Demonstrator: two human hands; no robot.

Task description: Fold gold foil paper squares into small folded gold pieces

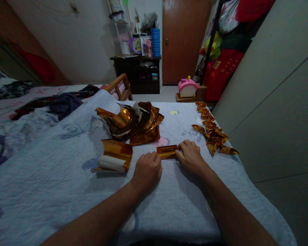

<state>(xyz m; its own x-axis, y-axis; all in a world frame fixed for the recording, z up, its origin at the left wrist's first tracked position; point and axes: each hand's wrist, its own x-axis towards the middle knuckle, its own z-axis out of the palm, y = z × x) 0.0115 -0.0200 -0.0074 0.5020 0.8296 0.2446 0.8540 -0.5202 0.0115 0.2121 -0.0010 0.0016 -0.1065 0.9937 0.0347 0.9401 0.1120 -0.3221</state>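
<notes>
A small folded strip of gold foil paper [166, 151] lies on the pale blue blanket [66, 177] between my hands. My left hand [146, 169] is curled, its fingertips pinching the strip's left end. My right hand [191, 155] presses its closed fingers on the strip's right end. A curled gold sheet with a white underside [115, 155] lies just left of my left hand. Behind it sits a heap of loose gold sheets [133, 121]. To the right runs a row of several folded gold pieces [212, 131].
A pale wall or cabinet [274, 102] stands close on the right. Dark clothes [64, 102] lie at the bed's far left. Beyond are a wooden chair [119, 87], a dark shelf unit [141, 73], a pink toy house [187, 87] and a brown door [182, 37].
</notes>
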